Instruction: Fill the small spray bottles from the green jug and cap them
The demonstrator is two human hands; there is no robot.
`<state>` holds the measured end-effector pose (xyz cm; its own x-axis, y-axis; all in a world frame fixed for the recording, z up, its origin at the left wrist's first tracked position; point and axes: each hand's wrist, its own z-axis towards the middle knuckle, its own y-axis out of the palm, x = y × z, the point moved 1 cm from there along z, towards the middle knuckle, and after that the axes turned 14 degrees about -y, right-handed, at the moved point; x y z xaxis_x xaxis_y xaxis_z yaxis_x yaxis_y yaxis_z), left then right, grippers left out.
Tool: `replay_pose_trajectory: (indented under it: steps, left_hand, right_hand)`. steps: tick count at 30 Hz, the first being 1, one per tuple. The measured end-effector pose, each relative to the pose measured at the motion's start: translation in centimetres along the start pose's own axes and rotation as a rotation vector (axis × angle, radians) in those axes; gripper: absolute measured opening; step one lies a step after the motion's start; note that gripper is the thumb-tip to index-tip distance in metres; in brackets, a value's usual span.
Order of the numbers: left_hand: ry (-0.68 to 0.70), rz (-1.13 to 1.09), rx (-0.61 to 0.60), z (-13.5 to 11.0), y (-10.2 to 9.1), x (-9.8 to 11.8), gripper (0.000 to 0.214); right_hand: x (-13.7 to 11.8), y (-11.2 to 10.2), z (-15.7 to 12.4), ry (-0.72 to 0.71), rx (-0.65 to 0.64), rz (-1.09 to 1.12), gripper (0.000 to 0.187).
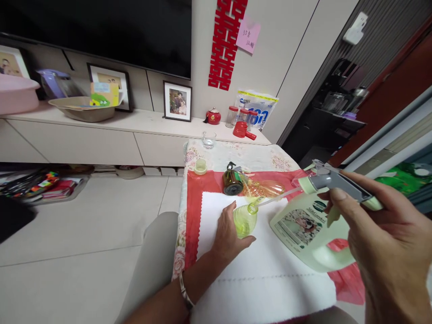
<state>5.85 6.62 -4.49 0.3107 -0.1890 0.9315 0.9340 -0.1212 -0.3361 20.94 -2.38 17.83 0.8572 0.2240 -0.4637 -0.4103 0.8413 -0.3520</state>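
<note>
My left hand (227,231) is wrapped round a small translucent yellow-green bottle (245,220), open at the top and with some liquid low inside. My right hand (378,225) grips a grey trigger spray head (337,180) with a pale green collar, turned sideways. From the collar a thin clear tube (280,196) runs left to the small bottle's mouth; whether its tip is inside I cannot tell. Behind the spray head stands a large pale green labelled jug (300,229), its top hidden. A white cloth (263,283) lies beneath on red plastic (193,225).
Beyond the cloth lie a dark pump bottle (232,181) and an orange clear bottle (270,188). A pale cap (200,166) and a glass cup (209,140) stand farther back. The long cabinet (162,139) holds a red pot (213,117), jars and a photo frame (177,118).
</note>
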Motion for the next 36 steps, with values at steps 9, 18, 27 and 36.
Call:
replay_pose_trajectory:
  steps: [9, 18, 27, 36]
  left_hand:
    - [-0.001, 0.005, -0.015, -0.2, -0.1, 0.3, 0.102]
    - [-0.013, -0.005, -0.052, -0.3, -0.5, 0.8, 0.098]
    - [0.031, -0.088, -0.037, -0.2, -1.0, 1.4, 0.094]
    - [0.037, -0.32, -0.048, 0.9, -2.7, 5.9, 0.049]
  right_hand:
    - [1.6, 3.3, -1.5, -0.186, -0.346, -0.02, 0.037]
    - [2.4, 5.7, -4.1, -0.39, -0.47, -0.015, 0.029]
    - [3.0, 6.4, -5.3, -0.435, -0.455, -0.068, 0.03]
    - [3.1, 6.3, -5.5, -0.44, -0.444, -0.104, 0.029]
